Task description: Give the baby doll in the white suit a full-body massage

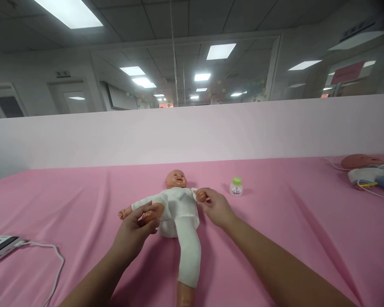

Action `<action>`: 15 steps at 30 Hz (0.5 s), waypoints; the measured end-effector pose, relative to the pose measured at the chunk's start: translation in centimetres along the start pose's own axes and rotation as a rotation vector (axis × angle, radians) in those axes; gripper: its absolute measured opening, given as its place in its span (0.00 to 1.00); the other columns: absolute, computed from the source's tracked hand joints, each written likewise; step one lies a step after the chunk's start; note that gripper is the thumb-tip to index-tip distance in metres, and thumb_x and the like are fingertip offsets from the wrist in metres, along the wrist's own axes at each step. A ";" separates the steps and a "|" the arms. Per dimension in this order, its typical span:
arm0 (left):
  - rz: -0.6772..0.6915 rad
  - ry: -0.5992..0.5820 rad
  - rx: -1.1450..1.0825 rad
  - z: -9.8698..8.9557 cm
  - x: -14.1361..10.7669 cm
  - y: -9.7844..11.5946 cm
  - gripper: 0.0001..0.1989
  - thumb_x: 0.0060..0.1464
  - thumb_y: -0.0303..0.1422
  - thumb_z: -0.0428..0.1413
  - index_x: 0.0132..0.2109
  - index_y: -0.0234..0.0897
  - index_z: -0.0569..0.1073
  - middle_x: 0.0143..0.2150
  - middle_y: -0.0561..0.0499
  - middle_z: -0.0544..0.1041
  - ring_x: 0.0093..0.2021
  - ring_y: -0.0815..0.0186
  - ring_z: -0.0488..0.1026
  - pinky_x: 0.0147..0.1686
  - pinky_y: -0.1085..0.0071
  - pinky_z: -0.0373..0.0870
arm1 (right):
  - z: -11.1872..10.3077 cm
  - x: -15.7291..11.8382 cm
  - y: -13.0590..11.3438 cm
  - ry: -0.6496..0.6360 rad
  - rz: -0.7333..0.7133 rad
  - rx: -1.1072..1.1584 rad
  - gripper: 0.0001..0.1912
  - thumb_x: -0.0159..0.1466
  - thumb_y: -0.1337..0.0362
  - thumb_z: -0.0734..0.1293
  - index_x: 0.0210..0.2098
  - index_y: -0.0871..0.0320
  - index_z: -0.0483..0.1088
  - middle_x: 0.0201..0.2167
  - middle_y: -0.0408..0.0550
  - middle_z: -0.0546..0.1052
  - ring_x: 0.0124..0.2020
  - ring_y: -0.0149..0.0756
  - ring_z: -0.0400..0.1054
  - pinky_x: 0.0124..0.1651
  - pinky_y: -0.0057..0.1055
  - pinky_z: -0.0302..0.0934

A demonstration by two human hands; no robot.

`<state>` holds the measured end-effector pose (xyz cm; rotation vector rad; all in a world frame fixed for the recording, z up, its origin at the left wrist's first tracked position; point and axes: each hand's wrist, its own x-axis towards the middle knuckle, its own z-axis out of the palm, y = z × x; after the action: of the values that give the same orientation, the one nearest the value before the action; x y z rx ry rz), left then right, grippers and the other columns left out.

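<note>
A baby doll (181, 202) in white clothing lies on its back on the pink cloth, head away from me. My left hand (135, 230) is closed around the doll's foot (151, 214) on the left side, with that leg bent up towards the body. The other leg (189, 251) stretches straight towards me, its lower end bare. On the right, my right hand (216, 207) pinches the doll's small hand (201, 195) at the sleeve end. The doll's left-side arm (136, 207) lies outstretched and free.
A small clear bottle with a green cap (236, 187) stands right of the doll. A white device (1, 248) with a cable (56, 264) lies at the left edge. Another doll (368, 170) with tubing is at the far right. A white partition (192, 134) runs behind the pink cloth (83, 200).
</note>
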<state>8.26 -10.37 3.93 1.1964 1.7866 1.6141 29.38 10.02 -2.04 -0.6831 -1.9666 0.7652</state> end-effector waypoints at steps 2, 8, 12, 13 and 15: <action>-0.019 -0.026 -0.013 0.7 1.0 -0.4 0.24 0.48 0.38 0.66 0.53 0.34 0.80 0.35 0.48 0.80 0.37 0.59 0.79 0.40 0.61 0.80 | 1.1 -0.6 -1.1 -0.127 -0.161 -0.193 0.19 0.64 0.72 0.67 0.50 0.47 0.79 0.51 0.48 0.80 0.55 0.46 0.72 0.60 0.45 0.67; -0.023 -0.008 -0.029 0.8 1.0 -0.8 0.25 0.48 0.38 0.67 0.53 0.35 0.80 0.40 0.47 0.81 0.37 0.61 0.78 0.40 0.63 0.78 | 1.6 -0.9 -1.6 -0.161 -0.190 -0.290 0.23 0.64 0.73 0.66 0.54 0.49 0.78 0.53 0.50 0.79 0.56 0.47 0.70 0.60 0.46 0.65; -0.007 0.005 -0.002 -0.9 -2.9 -1.1 0.23 0.48 0.40 0.68 0.52 0.39 0.80 0.47 0.45 0.83 0.39 0.57 0.79 0.38 0.64 0.80 | -0.1 0.0 0.2 -0.007 0.073 0.047 0.18 0.65 0.65 0.67 0.53 0.47 0.76 0.54 0.46 0.80 0.53 0.43 0.74 0.57 0.42 0.70; -0.013 0.007 0.008 -1.4 -4.2 -1.3 0.25 0.48 0.42 0.69 0.53 0.41 0.80 0.51 0.45 0.82 0.44 0.54 0.80 0.40 0.63 0.80 | -0.6 0.4 1.0 0.059 0.173 0.106 0.17 0.65 0.63 0.68 0.54 0.48 0.75 0.53 0.47 0.80 0.52 0.43 0.76 0.55 0.41 0.71; -0.020 0.046 0.021 -2.3 -6.9 -2.0 0.26 0.48 0.47 0.69 0.54 0.46 0.81 0.62 0.47 0.78 0.55 0.49 0.78 0.49 0.61 0.80 | -1.4 1.0 3.0 0.193 0.378 0.195 0.20 0.62 0.59 0.71 0.54 0.51 0.73 0.48 0.50 0.81 0.47 0.44 0.78 0.50 0.41 0.74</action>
<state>9.43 -17.24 1.00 1.1553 1.8423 1.6276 30.63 13.07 -3.11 -0.9847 -1.5823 1.0606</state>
